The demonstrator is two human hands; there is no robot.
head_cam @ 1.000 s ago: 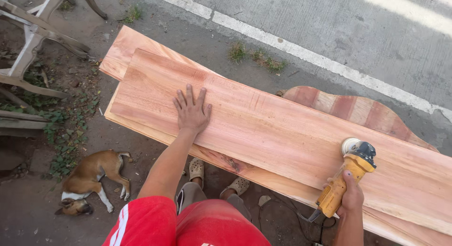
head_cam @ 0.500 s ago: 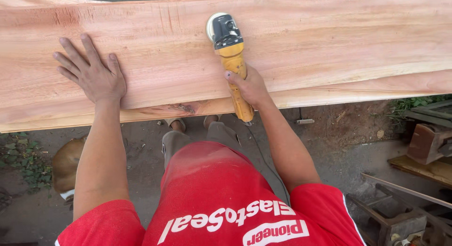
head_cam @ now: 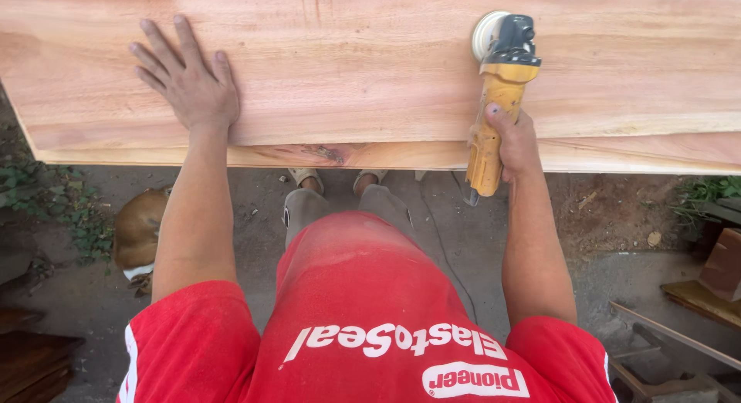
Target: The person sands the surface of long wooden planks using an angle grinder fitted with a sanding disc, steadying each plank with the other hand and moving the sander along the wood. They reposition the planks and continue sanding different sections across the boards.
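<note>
**Sanding a wide timber slab by hand-held power tool**

While the person is standing at the near edge of the work, the view is looking straight down over a red shirt (head_cam: 370, 333) onto a broad, pale pinkish wooden slab (head_cam: 347, 71) that is spanning the whole frame. Reading from the left: a patch of green weeds (head_cam: 54, 202) is growing on the dirt ground (head_cam: 432, 241), and a brown dog (head_cam: 139, 233) is lying partly under the slab's edge. Next, the left hand (head_cam: 189, 82) is pressing flat on the wood, its fingers (head_cam: 158, 44) spread wide and gripping nothing, so it is steadying the board rather than holding it. Beneath the edge, two sandalled feet (head_cam: 332, 179) are showing. Further right, the right hand (head_cam: 513, 144) is wrapping closed around the yellow body of an angle grinder (head_cam: 498, 86), whose black head and round sanding disc (head_cam: 485, 34) are lying on the slab's top face, well in from the near edge. At far right, scrap boards (head_cam: 710, 287) are lying on the ground.

Judging by the surface, the face is already looking fairly even and smooth across the visible width, though a darker rough knot (head_cam: 324, 152) is remaining on the lower board's edge; how much of the face is left to work cannot be told.
</note>
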